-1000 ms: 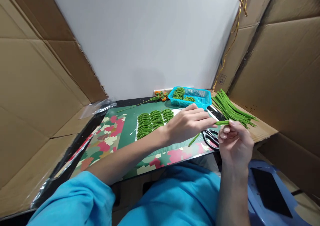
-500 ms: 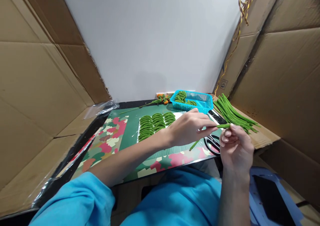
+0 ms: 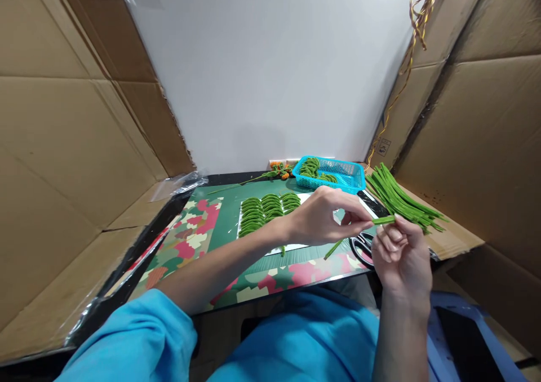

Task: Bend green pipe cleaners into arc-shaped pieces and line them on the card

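My left hand (image 3: 327,216) reaches across to the right, thumb and fingers pinching one end of a short green length of pipe cleaner (image 3: 382,220). The other end is pinched between the thumb and fingers of my right hand (image 3: 401,252), so the piece spans the small gap between both hands. Below my left hand, a green stem end (image 3: 333,250) slants over the mat. Black-handled scissors (image 3: 362,249) lie beside my right hand and are partly hidden by it. Curved green pieces (image 3: 271,206) sit in rows on a white sheet (image 3: 279,251) left of my hands.
A blue basket (image 3: 350,174) at the back holds more curved green pieces. Beside it lie orange flowers (image 3: 282,169) on a green stem. A bundle of green pipe cleaners (image 3: 401,197) rests on cardboard at right. Cardboard walls (image 3: 477,128) flank the patterned mat (image 3: 224,218).
The whole view has shifted slightly to the right and down. My left fingers have opened into a rounder pinch, and both hands still grip the green piece.
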Action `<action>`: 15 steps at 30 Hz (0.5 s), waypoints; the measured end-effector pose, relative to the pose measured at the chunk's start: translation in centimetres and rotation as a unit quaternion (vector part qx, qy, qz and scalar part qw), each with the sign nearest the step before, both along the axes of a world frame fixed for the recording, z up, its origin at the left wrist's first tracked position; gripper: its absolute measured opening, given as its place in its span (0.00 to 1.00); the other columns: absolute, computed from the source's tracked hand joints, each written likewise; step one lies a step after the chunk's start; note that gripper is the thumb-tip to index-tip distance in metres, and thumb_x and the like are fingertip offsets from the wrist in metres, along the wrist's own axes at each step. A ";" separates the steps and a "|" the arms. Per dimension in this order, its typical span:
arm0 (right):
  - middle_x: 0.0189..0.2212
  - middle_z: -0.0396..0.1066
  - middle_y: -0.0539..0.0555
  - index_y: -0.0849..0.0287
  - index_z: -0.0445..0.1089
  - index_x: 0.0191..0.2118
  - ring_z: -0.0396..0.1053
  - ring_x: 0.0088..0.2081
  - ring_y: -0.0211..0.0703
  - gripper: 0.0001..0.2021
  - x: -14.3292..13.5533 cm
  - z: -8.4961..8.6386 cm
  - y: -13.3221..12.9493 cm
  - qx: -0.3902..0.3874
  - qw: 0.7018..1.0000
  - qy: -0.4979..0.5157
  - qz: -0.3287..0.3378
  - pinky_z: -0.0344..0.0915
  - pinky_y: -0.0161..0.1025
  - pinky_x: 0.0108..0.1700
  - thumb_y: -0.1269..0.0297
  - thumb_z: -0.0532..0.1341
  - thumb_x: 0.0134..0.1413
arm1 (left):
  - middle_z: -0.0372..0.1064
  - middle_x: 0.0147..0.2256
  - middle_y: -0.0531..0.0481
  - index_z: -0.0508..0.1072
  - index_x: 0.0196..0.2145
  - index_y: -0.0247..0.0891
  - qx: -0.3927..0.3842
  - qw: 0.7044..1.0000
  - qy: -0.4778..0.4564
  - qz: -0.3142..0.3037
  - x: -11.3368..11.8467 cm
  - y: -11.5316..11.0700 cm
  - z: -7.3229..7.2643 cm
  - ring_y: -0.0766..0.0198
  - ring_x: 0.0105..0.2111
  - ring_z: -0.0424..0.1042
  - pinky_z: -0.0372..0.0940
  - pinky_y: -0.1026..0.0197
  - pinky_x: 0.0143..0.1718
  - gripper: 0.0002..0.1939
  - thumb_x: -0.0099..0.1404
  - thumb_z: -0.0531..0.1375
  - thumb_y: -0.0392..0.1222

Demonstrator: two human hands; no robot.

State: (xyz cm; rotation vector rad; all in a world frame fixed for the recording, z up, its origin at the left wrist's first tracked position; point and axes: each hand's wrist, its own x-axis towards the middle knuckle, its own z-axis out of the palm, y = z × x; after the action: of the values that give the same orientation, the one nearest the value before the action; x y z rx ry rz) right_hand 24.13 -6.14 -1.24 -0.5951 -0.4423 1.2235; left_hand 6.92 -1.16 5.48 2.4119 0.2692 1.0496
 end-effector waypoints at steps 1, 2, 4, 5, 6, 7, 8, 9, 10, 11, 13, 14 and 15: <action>0.14 0.56 0.38 0.56 0.58 0.20 0.52 0.14 0.26 0.23 0.0 0.0 0.1 0.001 1.000 0.003 0.004 0.52 0.24 0.11 0.63 0.77 0.38 | 0.80 0.30 0.47 0.82 0.35 0.34 0.002 1.000 -0.005 0.005 0.0 0.0 0.0 0.67 0.28 0.73 0.70 0.60 0.35 0.06 0.70 0.65 0.36; 0.15 0.56 0.38 0.56 0.59 0.20 0.53 0.15 0.26 0.23 0.0 0.0 0.1 0.004 1.000 0.004 0.000 0.52 0.24 0.12 0.63 0.77 0.38 | 0.80 0.30 0.47 0.82 0.35 0.33 -0.003 1.000 -0.009 0.009 0.0 0.0 0.0 0.67 0.27 0.72 0.70 0.60 0.34 0.06 0.70 0.65 0.36; 0.17 0.59 0.39 0.57 0.62 0.23 0.56 0.16 0.26 0.21 -0.1 -0.1 0.2 0.011 1.000 -0.005 -0.024 0.55 0.24 0.14 0.63 0.78 0.38 | 0.79 0.30 0.47 0.82 0.36 0.32 -0.031 0.999 -0.009 0.018 -0.1 0.1 0.1 0.67 0.27 0.71 0.69 0.61 0.33 0.07 0.70 0.66 0.38; 0.18 0.61 0.40 0.57 0.64 0.24 0.58 0.17 0.27 0.20 -0.2 -0.1 0.2 0.016 0.999 -0.016 -0.040 0.56 0.24 0.14 0.62 0.78 0.39 | 0.79 0.30 0.47 0.82 0.37 0.32 -0.052 0.998 0.000 0.025 -0.1 0.2 0.2 0.68 0.28 0.71 0.68 0.61 0.33 0.07 0.70 0.66 0.39; 0.18 0.63 0.40 0.57 0.66 0.26 0.59 0.18 0.28 0.20 -0.2 -0.2 0.2 0.022 0.998 -0.033 -0.054 0.57 0.24 0.15 0.62 0.79 0.40 | 0.79 0.31 0.47 0.82 0.38 0.32 -0.074 0.997 0.015 0.033 -0.2 0.3 0.3 0.67 0.29 0.71 0.67 0.62 0.33 0.07 0.70 0.66 0.39; 0.19 0.64 0.41 0.57 0.67 0.27 0.61 0.18 0.29 0.19 -0.2 -0.3 0.2 0.030 0.996 -0.053 -0.067 0.58 0.25 0.16 0.61 0.79 0.41 | 0.79 0.33 0.47 0.82 0.39 0.33 -0.094 0.994 0.028 0.042 -0.3 0.5 0.3 0.67 0.30 0.72 0.67 0.62 0.33 0.07 0.70 0.66 0.40; 0.19 0.66 0.41 0.57 0.69 0.28 0.62 0.19 0.29 0.18 -0.2 -0.5 0.2 0.038 0.993 -0.075 -0.077 0.59 0.26 0.17 0.60 0.79 0.42 | 0.79 0.33 0.47 0.82 0.39 0.33 -0.114 0.991 0.038 0.049 -0.4 0.7 0.3 0.67 0.32 0.72 0.66 0.63 0.33 0.07 0.70 0.66 0.40; 0.20 0.67 0.42 0.57 0.70 0.28 0.63 0.19 0.31 0.18 -0.2 -0.6 0.2 0.046 0.990 -0.098 -0.085 0.60 0.27 0.17 0.59 0.79 0.43 | 0.79 0.34 0.47 0.82 0.39 0.33 -0.136 0.988 0.041 0.052 -0.4 0.9 0.3 0.67 0.32 0.72 0.65 0.63 0.32 0.08 0.70 0.66 0.41; 0.20 0.68 0.43 0.57 0.72 0.29 0.64 0.19 0.32 0.17 -0.2 -0.7 0.2 0.053 0.987 -0.121 -0.090 0.61 0.28 0.18 0.58 0.79 0.44 | 0.78 0.33 0.47 0.82 0.39 0.32 -0.163 0.985 0.035 0.050 -0.5 1.1 0.2 0.67 0.32 0.72 0.65 0.63 0.31 0.09 0.69 0.67 0.43; 0.21 0.70 0.45 0.57 0.73 0.29 0.65 0.19 0.33 0.17 -0.2 -0.7 0.2 0.060 0.984 -0.140 -0.091 0.62 0.29 0.18 0.57 0.79 0.45 | 0.77 0.32 0.47 0.81 0.39 0.32 -0.195 0.980 0.024 0.045 -0.5 1.4 0.2 0.67 0.31 0.71 0.65 0.64 0.30 0.11 0.69 0.68 0.44; 0.21 0.71 0.46 0.58 0.74 0.29 0.67 0.20 0.35 0.16 -0.2 -0.8 0.2 0.072 0.979 -0.171 -0.086 0.64 0.31 0.19 0.55 0.79 0.46 | 0.75 0.30 0.48 0.80 0.39 0.30 -0.265 0.964 -0.004 0.027 -0.5 1.8 0.0 0.69 0.28 0.70 0.66 0.64 0.29 0.16 0.66 0.71 0.49; 0.21 0.71 0.47 0.59 0.75 0.29 0.67 0.20 0.35 0.16 -0.3 -0.8 0.2 0.079 0.977 -0.184 -0.079 0.64 0.31 0.19 0.55 0.78 0.46 | 0.75 0.30 0.49 0.80 0.39 0.30 -0.296 0.955 -0.018 0.016 -0.4 2.0 -0.1 0.70 0.27 0.70 0.67 0.64 0.28 0.18 0.65 0.72 0.50; 0.21 0.71 0.47 0.59 0.76 0.28 0.67 0.20 0.35 0.15 -0.4 -0.8 0.2 0.086 0.975 -0.195 -0.070 0.64 0.31 0.19 0.55 0.78 0.47 | 0.74 0.29 0.50 0.80 0.39 0.30 -0.320 0.947 -0.030 0.006 -0.4 2.2 -0.1 0.70 0.26 0.70 0.67 0.64 0.28 0.19 0.63 0.73 0.51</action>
State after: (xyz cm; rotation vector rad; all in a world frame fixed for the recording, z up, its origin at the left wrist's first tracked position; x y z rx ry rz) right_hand 23.76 -5.97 -2.03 -0.7074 -0.8136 0.9213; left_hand 6.48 1.04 5.38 1.7919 0.5161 0.8652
